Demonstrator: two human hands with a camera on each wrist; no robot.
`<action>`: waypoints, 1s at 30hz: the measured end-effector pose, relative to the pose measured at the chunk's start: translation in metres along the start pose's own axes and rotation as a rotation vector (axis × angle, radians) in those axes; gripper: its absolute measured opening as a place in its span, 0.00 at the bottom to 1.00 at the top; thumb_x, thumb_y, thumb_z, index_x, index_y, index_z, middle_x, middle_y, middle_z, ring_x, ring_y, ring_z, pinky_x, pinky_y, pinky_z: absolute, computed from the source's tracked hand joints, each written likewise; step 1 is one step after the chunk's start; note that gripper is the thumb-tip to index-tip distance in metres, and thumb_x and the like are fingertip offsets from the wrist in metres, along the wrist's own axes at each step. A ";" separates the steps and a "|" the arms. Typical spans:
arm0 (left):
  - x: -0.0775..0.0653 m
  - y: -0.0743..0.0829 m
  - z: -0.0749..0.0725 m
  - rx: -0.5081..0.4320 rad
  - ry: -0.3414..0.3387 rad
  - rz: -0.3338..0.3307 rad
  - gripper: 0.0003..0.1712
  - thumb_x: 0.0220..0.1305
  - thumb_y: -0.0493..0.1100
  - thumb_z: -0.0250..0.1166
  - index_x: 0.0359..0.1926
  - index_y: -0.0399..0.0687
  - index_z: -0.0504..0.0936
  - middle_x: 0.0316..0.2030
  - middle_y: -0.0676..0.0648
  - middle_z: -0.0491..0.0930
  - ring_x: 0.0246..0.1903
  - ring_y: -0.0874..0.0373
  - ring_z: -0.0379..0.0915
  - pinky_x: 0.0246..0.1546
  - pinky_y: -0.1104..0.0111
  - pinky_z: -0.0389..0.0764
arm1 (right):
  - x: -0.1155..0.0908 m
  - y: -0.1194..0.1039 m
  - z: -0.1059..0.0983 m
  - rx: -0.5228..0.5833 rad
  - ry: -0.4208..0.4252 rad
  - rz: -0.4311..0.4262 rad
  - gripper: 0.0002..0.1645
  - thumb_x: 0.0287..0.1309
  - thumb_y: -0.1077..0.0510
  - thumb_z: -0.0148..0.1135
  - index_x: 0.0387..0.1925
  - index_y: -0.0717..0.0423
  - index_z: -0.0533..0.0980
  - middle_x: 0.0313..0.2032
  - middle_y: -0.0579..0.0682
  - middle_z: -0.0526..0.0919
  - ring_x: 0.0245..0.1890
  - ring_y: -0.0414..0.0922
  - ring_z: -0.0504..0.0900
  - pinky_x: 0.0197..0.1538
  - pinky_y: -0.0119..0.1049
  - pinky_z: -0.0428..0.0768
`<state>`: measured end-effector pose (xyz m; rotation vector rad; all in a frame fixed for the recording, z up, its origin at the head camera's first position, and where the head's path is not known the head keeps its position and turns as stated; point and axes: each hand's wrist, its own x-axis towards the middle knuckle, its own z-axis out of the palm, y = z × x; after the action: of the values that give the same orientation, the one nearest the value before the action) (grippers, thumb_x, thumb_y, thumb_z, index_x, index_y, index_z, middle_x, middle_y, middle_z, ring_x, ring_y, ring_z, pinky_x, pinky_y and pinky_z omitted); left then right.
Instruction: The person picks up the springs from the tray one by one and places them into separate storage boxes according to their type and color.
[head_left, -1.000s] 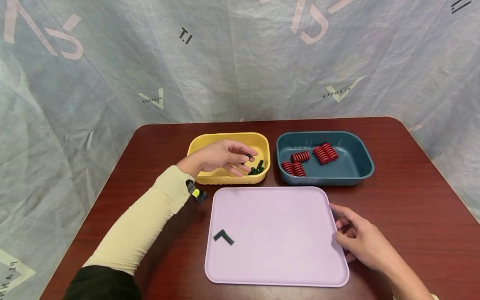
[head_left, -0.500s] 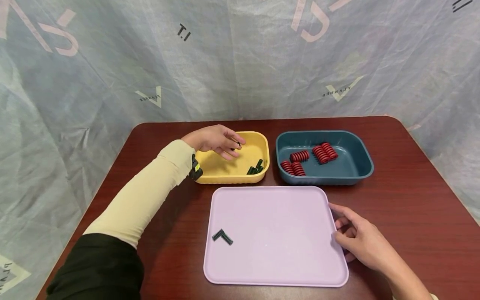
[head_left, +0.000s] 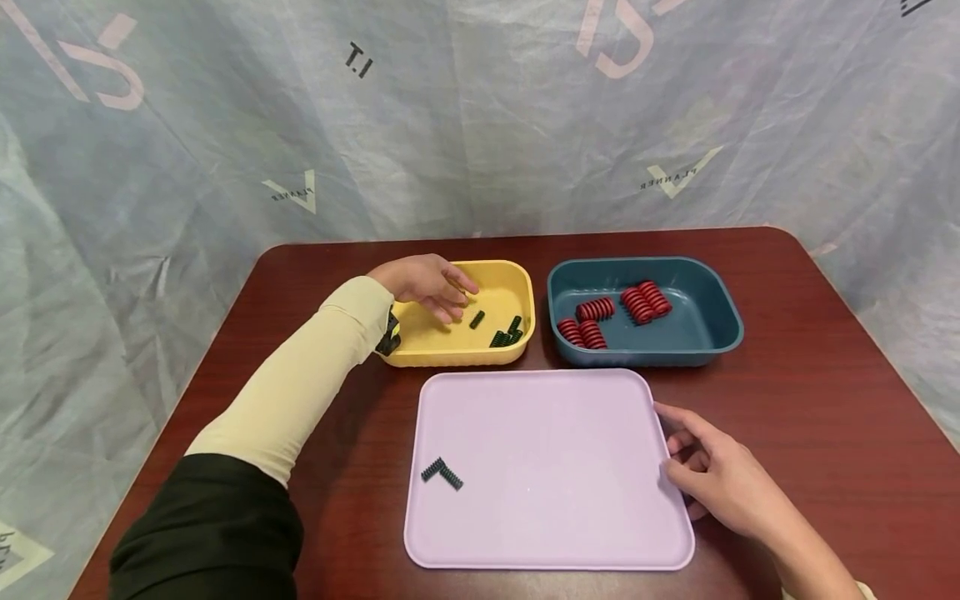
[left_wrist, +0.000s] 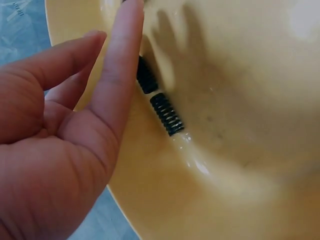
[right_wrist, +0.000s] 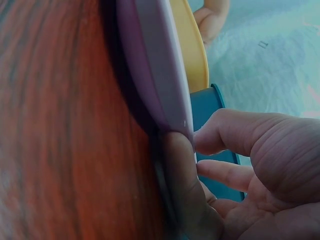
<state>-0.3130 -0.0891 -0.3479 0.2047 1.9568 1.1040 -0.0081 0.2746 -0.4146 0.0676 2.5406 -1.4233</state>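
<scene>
My left hand [head_left: 429, 285] is over the left part of the yellow bin [head_left: 457, 358], fingers extended and holding nothing. Just right of its fingertips, a small dark green spring [head_left: 477, 319] lies on the bin floor. Several more green springs [head_left: 507, 338] are bunched in the bin's near right corner. In the left wrist view, two of the springs lie end to end, one of them a black-green coil [left_wrist: 167, 114] beside the finger. My right hand [head_left: 723, 475] grips the right rim of the lilac tray [head_left: 547, 475], thumb on the edge, other fingers curled beside it.
Two green springs [head_left: 442, 472] form an angle at the tray's left side. A blue bin [head_left: 645, 360] with several red springs [head_left: 636, 305] stands right of the yellow one. Behind the brown table [head_left: 810, 350] hangs a grey printed sheet [head_left: 480, 125].
My left hand has moved left and back over the yellow bin, and let go of a green spring, which now lies on the bin floor. The right hand stays at the tray rim.
</scene>
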 end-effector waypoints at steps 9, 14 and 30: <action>-0.008 -0.001 -0.008 -0.013 0.007 0.097 0.25 0.76 0.31 0.57 0.72 0.34 0.70 0.65 0.30 0.72 0.58 0.37 0.78 0.49 0.57 0.88 | 0.001 -0.001 0.001 0.004 0.006 -0.007 0.42 0.61 0.71 0.66 0.75 0.54 0.64 0.43 0.56 0.73 0.25 0.42 0.78 0.17 0.42 0.84; -0.025 0.001 -0.003 -0.026 0.009 0.179 0.25 0.77 0.34 0.58 0.72 0.37 0.70 0.69 0.33 0.69 0.59 0.39 0.77 0.49 0.56 0.87 | 0.002 0.000 0.002 0.019 -0.001 -0.007 0.42 0.61 0.71 0.66 0.75 0.54 0.64 0.43 0.57 0.73 0.26 0.42 0.78 0.17 0.42 0.84; -0.095 -0.023 0.069 -0.003 -0.087 0.374 0.20 0.73 0.36 0.63 0.64 0.42 0.80 0.59 0.36 0.79 0.48 0.33 0.81 0.38 0.53 0.90 | 0.000 -0.003 0.000 -0.006 -0.004 0.006 0.43 0.61 0.70 0.66 0.75 0.55 0.63 0.44 0.57 0.74 0.26 0.42 0.79 0.18 0.41 0.84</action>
<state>-0.1971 -0.1079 -0.3251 0.6266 1.8831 1.3103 -0.0084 0.2735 -0.4122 0.0704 2.5391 -1.4122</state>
